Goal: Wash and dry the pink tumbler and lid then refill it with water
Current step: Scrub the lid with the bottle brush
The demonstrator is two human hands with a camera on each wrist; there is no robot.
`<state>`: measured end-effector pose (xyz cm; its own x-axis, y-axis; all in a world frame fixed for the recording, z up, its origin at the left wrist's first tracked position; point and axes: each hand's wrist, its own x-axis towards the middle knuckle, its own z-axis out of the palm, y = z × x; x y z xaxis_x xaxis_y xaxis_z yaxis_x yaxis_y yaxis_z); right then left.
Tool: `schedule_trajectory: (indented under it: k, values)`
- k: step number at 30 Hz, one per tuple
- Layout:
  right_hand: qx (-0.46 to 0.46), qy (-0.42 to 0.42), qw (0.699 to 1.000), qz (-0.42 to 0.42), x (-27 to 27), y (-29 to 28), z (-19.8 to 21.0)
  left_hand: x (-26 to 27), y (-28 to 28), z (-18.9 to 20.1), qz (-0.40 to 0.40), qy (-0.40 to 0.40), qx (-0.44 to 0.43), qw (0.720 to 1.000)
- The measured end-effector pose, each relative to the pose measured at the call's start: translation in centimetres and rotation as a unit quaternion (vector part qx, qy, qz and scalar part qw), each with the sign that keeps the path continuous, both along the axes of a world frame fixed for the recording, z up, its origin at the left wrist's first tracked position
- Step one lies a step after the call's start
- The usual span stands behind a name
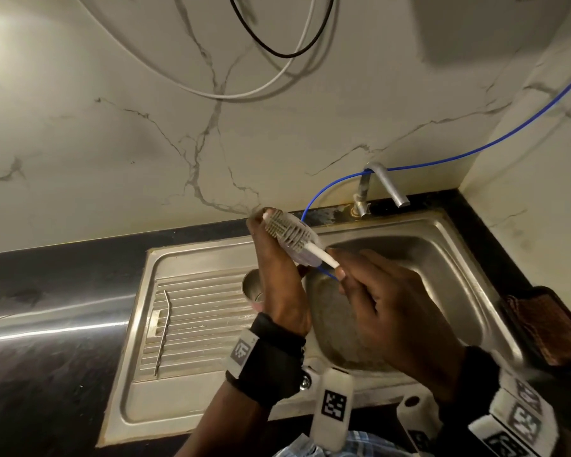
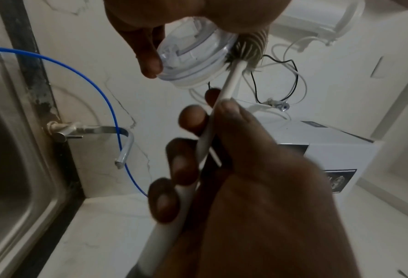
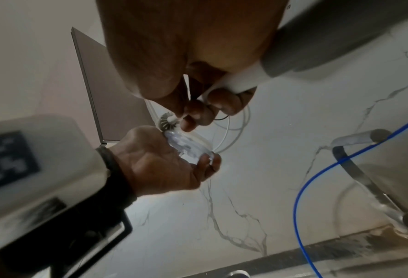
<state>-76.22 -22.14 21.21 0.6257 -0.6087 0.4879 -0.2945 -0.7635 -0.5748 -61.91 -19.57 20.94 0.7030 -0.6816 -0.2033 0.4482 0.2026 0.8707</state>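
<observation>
— What's your left hand (image 1: 279, 275) doing?
— It grips the clear lid (image 2: 191, 56) by its rim, raised above the steel sink (image 1: 422, 245).
— And your right hand (image 1: 386, 298)?
— Its fingers are curled round the white handle of the bottle brush (image 1: 289, 230), grey bristles against the lid.
— Around you?
— A marble-veined wall (image 1: 112, 143), a blue tube (image 1: 475, 153) passing the tap (image 1: 381, 184), and a dark counter (image 1: 47, 374).

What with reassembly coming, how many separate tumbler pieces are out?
3: the clear lid in the left hand; the tumbler on the drainboard behind that hand; the metal straw lying on the ribs. Others may be hidden.
</observation>
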Motion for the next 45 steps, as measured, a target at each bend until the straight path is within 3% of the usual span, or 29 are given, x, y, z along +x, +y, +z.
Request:
schedule_trajectory:
  k: [8,12,17,20,27,32,45]
  values:
    - [0.016,0.013,1.0,0.018,-1.5,0.4,-1.1,2.5,-0.2,1.7,0.062,0.036,-0.002,0.997]
    - [0.003,-0.003,1.0,-0.002,-0.4,0.3,-1.2,0.5,0.2,1.3,0.005,0.058,0.023,0.998]
    - [0.005,-0.002,1.0,0.002,-0.2,0.3,-1.4,0.8,1.1,2.2,-0.065,0.156,-0.052,0.984]
    - [-0.018,0.008,1.0,0.01,-1.5,-0.1,-1.4,1.5,1.6,2.4,-0.091,0.174,-0.045,0.979]
    - [-0.032,0.019,0.999,0.014,-4.4,-2.9,-1.9,3.5,2.4,2.0,-0.154,0.251,-0.065,0.953]
    - [-0.064,-0.005,0.996,0.066,-3.7,-3.0,-0.7,2.9,2.5,1.6,-0.198,0.309,-0.042,0.929]
    - [-0.097,0.0,0.986,0.137,-4.8,-6.5,0.9,3.3,3.8,2.9,-0.271,0.257,0.022,0.927]
